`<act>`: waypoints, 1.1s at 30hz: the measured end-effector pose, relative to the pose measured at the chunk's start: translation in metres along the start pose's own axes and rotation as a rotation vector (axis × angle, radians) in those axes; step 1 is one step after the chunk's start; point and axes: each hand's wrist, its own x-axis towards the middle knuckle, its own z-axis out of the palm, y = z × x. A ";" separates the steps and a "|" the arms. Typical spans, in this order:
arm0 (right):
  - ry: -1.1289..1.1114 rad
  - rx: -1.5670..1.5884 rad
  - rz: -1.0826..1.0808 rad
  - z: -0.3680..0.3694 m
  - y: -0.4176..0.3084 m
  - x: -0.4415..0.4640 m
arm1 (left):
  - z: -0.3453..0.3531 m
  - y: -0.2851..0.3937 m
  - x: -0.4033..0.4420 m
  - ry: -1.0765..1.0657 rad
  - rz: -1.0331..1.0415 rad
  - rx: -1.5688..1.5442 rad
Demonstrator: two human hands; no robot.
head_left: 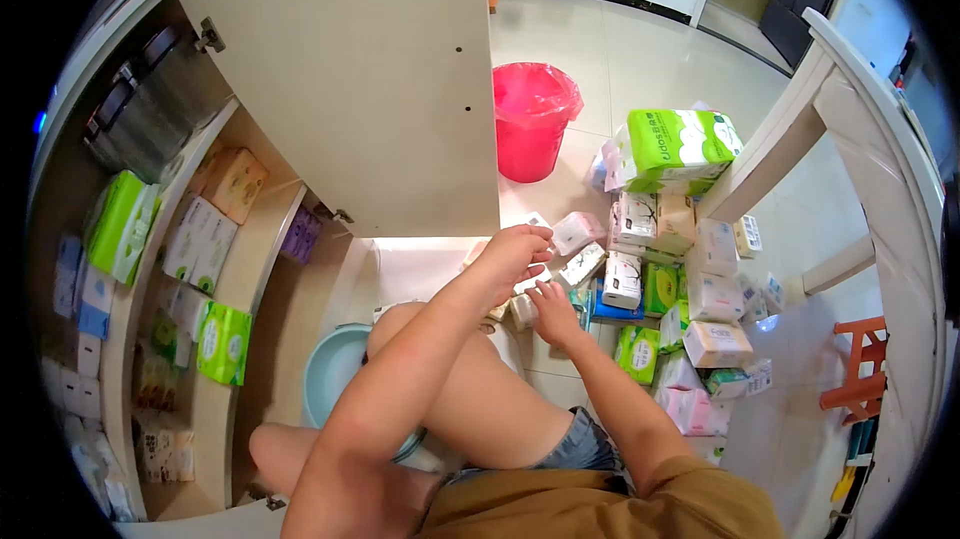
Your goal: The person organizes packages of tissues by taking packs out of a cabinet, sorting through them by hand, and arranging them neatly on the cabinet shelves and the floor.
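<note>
My left hand (520,257) hangs over several tissue packs on the floor, its fingers loosely bent and apart, with nothing visible in it. Just below it, my right hand (553,313) has its fingers partly spread beside a small pale pack (523,312); whether they touch I cannot tell. Closest to the hands are a pink-and-white tissue pack (577,233) and a white one (581,264). To the right, a pile holds a white pack (622,279), a green pack (661,289) and a large green-and-white bundle (682,147). My left hand and forearm hide part of the packs.
An open cabinet door (370,89) stands ahead, beside shelves with tissue packs, including a green one (223,343). A pink bin (535,124) is behind the door's edge. A light-blue basin (335,374) sits by my leg. White furniture legs (780,129) and an orange stool (858,364) stand right.
</note>
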 end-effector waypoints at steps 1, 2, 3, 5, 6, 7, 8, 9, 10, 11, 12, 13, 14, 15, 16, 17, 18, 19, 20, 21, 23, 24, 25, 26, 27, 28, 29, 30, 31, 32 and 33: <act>-0.004 0.003 -0.006 0.007 0.000 0.000 | -0.004 -0.003 0.002 0.017 -0.017 0.016; 0.003 -0.047 -0.013 0.013 0.000 -0.002 | -0.008 -0.007 0.006 0.031 -0.017 0.031; 0.009 -0.098 -0.021 0.014 -0.002 -0.003 | -0.011 -0.008 0.005 0.039 -0.015 0.026; -0.019 -0.147 -0.028 0.014 -0.005 -0.008 | -0.015 -0.010 0.004 0.067 -0.041 0.077; 0.061 -0.168 -0.043 0.019 -0.004 -0.010 | -0.017 -0.010 0.003 0.074 -0.044 0.075; 0.142 -0.189 -0.057 0.023 -0.001 -0.013 | -0.020 -0.011 0.003 0.078 -0.045 0.071; 0.139 -0.188 -0.060 0.027 0.002 -0.015 | -0.024 -0.013 0.004 0.089 -0.045 0.093; 0.151 -0.240 -0.069 0.026 0.003 -0.018 | -0.027 -0.013 0.003 0.100 -0.045 0.116; 0.164 -0.292 -0.079 0.025 0.004 -0.021 | -0.029 -0.013 0.002 0.102 -0.044 0.114; 0.163 -0.292 -0.083 0.026 0.006 -0.024 | -0.031 -0.013 -0.001 0.118 -0.059 0.105; 0.221 -0.249 -0.100 0.026 0.008 -0.028 | -0.033 -0.013 -0.003 0.134 -0.072 0.097; 0.278 -0.204 -0.118 0.025 0.010 -0.031 | -0.035 -0.014 -0.004 0.137 -0.069 0.095; 0.281 -0.204 -0.123 0.023 0.013 -0.035 | -0.037 -0.016 -0.004 0.149 -0.077 0.117; 0.318 -0.162 -0.136 0.019 0.015 -0.041 | -0.040 -0.018 -0.004 0.161 -0.086 0.139; 0.355 -0.120 -0.149 0.015 0.018 -0.046 | -0.043 -0.019 -0.005 0.163 -0.082 0.138; 0.357 -0.122 -0.154 0.012 0.020 -0.051 | -0.046 -0.020 -0.006 0.161 -0.086 0.154; 0.393 -0.042 -0.154 0.010 0.022 -0.056 | -0.048 -0.022 -0.006 0.159 -0.091 0.170; 0.428 0.038 -0.154 0.008 0.024 -0.060 | -0.050 -0.023 -0.007 0.159 -0.088 0.168; 0.430 0.085 -0.170 0.005 0.028 -0.064 | -0.052 -0.024 -0.007 0.145 -0.091 0.218; 0.431 0.082 -0.173 -0.001 0.028 -0.065 | -0.054 -0.025 -0.007 0.130 -0.093 0.268; 0.483 0.121 -0.225 -0.013 0.025 -0.069 | -0.056 -0.027 -0.008 0.120 -0.106 0.314; 0.484 0.118 -0.230 -0.017 0.024 -0.069 | -0.056 -0.028 -0.008 0.111 -0.123 0.361; 0.516 0.160 -0.248 -0.020 0.021 -0.066 | -0.058 -0.031 -0.006 0.113 -0.118 0.359; 0.549 0.203 -0.266 -0.024 0.019 -0.063 | -0.061 -0.037 -0.003 0.099 -0.112 0.383; 0.549 0.202 -0.271 -0.029 0.015 -0.059 | -0.061 -0.037 -0.003 0.085 -0.107 0.407; 0.572 0.260 -0.300 -0.034 0.010 -0.054 | -0.062 -0.037 -0.003 0.087 -0.104 0.405; 0.594 0.320 -0.328 -0.040 0.006 -0.048 | -0.063 -0.038 -0.003 0.066 -0.100 0.371; 0.608 0.335 -0.372 -0.045 0.001 -0.041 | -0.063 -0.037 -0.004 0.046 -0.096 0.338; 0.609 0.335 -0.375 -0.055 -0.005 -0.035 | -0.064 -0.038 -0.002 0.048 -0.094 0.338; 0.569 0.406 -0.393 -0.066 -0.013 -0.031 | -0.065 -0.039 0.000 0.063 -0.068 0.336; 0.527 0.477 -0.411 -0.074 -0.018 -0.026 | -0.063 -0.034 -0.005 0.080 -0.041 0.334</act>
